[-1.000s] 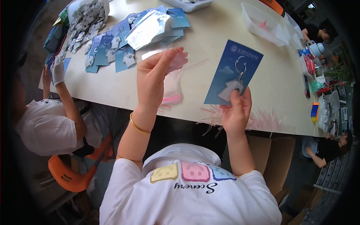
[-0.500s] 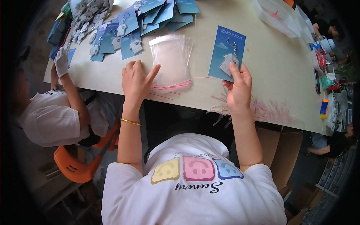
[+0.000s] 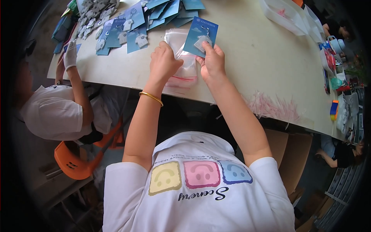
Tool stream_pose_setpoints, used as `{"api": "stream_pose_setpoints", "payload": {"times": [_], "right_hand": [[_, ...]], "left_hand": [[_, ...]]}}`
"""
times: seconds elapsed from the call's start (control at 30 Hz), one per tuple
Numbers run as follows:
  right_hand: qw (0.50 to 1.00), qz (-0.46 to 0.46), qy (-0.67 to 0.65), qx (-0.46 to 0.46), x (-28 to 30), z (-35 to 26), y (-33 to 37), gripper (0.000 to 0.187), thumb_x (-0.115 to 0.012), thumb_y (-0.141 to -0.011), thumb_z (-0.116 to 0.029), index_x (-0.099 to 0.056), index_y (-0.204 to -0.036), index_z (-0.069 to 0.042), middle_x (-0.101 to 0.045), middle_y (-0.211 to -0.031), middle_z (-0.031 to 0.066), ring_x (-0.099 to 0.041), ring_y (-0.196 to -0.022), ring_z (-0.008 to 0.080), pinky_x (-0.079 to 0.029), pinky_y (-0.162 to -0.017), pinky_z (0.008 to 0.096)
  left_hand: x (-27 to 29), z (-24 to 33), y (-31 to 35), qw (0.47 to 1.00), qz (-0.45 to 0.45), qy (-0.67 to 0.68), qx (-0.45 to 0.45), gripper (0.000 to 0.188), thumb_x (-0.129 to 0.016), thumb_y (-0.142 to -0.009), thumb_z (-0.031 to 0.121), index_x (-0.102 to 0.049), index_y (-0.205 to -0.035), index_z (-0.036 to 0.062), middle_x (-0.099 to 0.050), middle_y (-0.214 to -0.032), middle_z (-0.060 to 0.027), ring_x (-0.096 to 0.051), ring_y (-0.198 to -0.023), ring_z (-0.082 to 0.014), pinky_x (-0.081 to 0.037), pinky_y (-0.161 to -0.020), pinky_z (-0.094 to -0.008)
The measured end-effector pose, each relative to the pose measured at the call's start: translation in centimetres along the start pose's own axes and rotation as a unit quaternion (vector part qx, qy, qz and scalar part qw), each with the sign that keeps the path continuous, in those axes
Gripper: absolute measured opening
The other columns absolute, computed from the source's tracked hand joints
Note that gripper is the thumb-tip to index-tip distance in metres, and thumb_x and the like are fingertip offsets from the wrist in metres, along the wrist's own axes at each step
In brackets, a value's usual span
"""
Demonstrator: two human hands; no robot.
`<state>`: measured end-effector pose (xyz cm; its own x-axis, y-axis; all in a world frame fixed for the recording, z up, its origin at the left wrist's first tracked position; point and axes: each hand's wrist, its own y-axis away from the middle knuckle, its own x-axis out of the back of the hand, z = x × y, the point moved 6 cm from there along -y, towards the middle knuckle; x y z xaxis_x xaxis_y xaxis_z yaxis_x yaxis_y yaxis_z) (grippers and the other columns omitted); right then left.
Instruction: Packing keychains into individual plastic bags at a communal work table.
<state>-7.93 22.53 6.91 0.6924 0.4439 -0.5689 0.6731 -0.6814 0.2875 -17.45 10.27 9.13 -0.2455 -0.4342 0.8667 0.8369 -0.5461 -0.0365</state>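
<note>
My right hand pinches a blue card with a white shirt-shaped keychain on it, thumb pressed on the keychain. My left hand is closed at the left edge of a clear plastic bag, fingers curled and thumb pointing right. That bag lies raised or shifted over other clear bags with pink strips along their near ends. The card overlaps the far right part of the bags. The tips of my left fingers are partly hidden.
Blue cards with keychains lie at the far left, near a heap of loose keychains. Thin pink strips cover the table's front right edge. A white tray stands far right. A gloved co-worker sits left.
My right hand has brought the card leftward and away from me, up to the bags. My left hand has moved right onto the bags and closed; one bag has shifted.
</note>
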Motion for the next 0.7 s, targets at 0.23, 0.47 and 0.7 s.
{"api": "stream_pose_setpoints", "payload": {"times": [0.23,0.47,0.7], "right_hand": [[0.998,0.063,-0.026,0.008,0.4,1.3,-0.3,0.01,-0.056,-0.087,-0.018,-0.053,-0.089,-0.008,-0.059,-0.089,0.0033,-0.055,-0.079,0.0141,-0.042,-0.07,0.0317],[0.995,0.077,-0.055,0.012,0.8,1.9,-0.5,0.011,-0.056,-0.087,-0.018,-0.052,-0.09,-0.008,-0.058,-0.092,0.004,-0.054,-0.079,0.0146,-0.043,-0.066,0.0336],[0.995,0.073,-0.068,-0.01,1.6,2.5,-0.9,0.012,-0.057,-0.087,-0.019,-0.051,-0.091,-0.009,-0.058,-0.091,0.0038,-0.054,-0.078,0.0156,-0.044,-0.065,0.0328]], "left_hand": [[0.2,-4.4,-1.8,0.957,-0.103,0.239,0.13,0.056,-0.08,-0.063,0.028,-0.049,-0.094,-0.0077,-0.06,-0.08,-0.015,-0.061,-0.069,-0.0229,-0.047,-0.05,-0.0305],[1.7,-4.1,-1.1,0.995,0.1,0.008,-0.018,0.046,-0.08,-0.061,0.029,-0.058,-0.082,-0.0051,-0.062,-0.075,-0.0119,-0.06,-0.061,-0.0177,-0.047,-0.053,-0.03],[0.6,-6.7,-1.2,0.968,-0.039,0.22,0.111,0.03,-0.076,-0.07,0.025,-0.066,-0.076,-0.0025,-0.063,-0.066,-0.0071,-0.057,-0.054,-0.0123,-0.045,-0.05,-0.0252]]}}
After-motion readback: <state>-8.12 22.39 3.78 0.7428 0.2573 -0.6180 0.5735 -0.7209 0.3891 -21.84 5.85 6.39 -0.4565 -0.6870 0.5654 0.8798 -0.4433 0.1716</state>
